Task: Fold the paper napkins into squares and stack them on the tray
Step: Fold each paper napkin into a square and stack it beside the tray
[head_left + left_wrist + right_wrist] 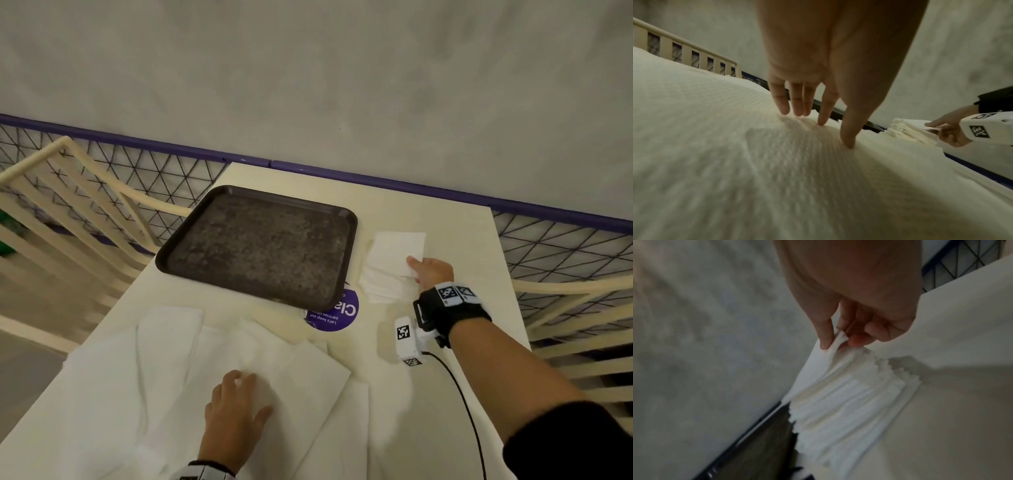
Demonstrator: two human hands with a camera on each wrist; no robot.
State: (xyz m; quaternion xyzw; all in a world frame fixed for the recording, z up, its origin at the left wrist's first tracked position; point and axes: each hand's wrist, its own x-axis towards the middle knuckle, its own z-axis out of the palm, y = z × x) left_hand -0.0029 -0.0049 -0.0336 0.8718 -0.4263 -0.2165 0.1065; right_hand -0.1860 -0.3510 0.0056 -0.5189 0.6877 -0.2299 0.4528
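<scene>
A dark brown tray [178,255] lies empty on the cream table, at the middle. Large unfolded white napkins [137,377] [735,162] overlap across the near left of the table. My left hand [236,404] [816,113] lies flat on them with straight fingers pressing down. To the tray's right sits a stack of folded white napkins [387,277] [849,402] [908,131]. My right hand [428,270] [840,339] pinches the near corner of the top napkin [399,248] between thumb and fingers and lifts that corner off the stack.
A round purple sticker [334,313] shows on the table [462,240] just under the tray's near right corner. Cream chair backs [68,192] flank the table on both sides. A purple-railed wire fence [561,236] and a grey wall run behind.
</scene>
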